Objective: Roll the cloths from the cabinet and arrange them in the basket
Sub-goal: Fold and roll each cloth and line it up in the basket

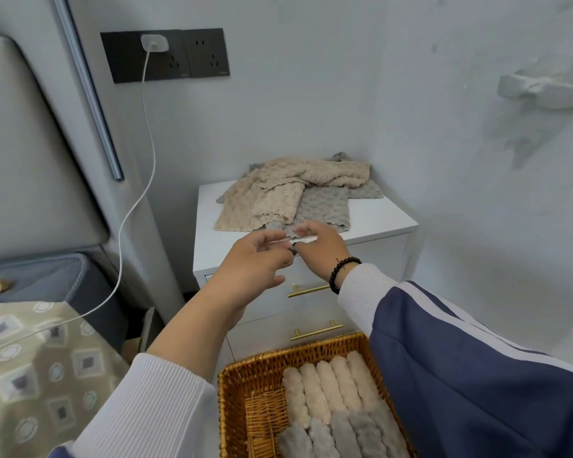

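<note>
Frame centre: left hand [257,259] and right hand [318,244] meet at the near edge of the cloth pile [288,193] on the cabinet [377,223]. Fingers curl; motion blur, so grasp cannot be told. Basket [245,375], cut off at bottom, holds rolled cloths [331,388].

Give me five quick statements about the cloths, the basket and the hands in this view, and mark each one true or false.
1. Unrolled cloths lie piled on the white cabinet. True.
2. The wicker basket holds no rolls. False: beige and grey rolls lie in rows inside.
3. A black bead bracelet is on the right wrist. True.
4. The left hand grips a drawer handle. False: it is raised before the cabinet's front edge.
5. Every cloth is grey. False: several are beige.
</note>
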`<state>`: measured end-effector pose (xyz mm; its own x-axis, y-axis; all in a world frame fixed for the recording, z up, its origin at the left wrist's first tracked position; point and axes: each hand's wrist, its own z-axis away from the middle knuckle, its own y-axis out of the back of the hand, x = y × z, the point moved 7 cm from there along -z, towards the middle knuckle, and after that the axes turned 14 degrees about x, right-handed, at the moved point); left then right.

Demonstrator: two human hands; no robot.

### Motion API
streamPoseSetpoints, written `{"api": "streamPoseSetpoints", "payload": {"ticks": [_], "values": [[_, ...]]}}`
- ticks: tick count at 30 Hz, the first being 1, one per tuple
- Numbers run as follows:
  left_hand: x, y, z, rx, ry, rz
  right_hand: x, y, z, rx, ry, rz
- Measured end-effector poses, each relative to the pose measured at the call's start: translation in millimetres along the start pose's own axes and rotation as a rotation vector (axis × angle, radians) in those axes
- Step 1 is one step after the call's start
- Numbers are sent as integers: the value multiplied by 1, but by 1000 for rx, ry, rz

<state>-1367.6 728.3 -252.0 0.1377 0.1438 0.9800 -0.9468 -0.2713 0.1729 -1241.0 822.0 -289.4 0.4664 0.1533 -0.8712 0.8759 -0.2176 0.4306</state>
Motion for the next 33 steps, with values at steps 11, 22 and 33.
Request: {"api": "streamPoseSetpoints", "payload": {"ticks": [11,22,33], "values": [[12,9,-12,66,31,116,-5,-37,-25,-123,-205,-138],[8,32,-12,121,73,108,-25,2,-26,25,-135,-233],[-12,18,-3,87,194,67,-27,37,21,-34,-232,-456]]}}
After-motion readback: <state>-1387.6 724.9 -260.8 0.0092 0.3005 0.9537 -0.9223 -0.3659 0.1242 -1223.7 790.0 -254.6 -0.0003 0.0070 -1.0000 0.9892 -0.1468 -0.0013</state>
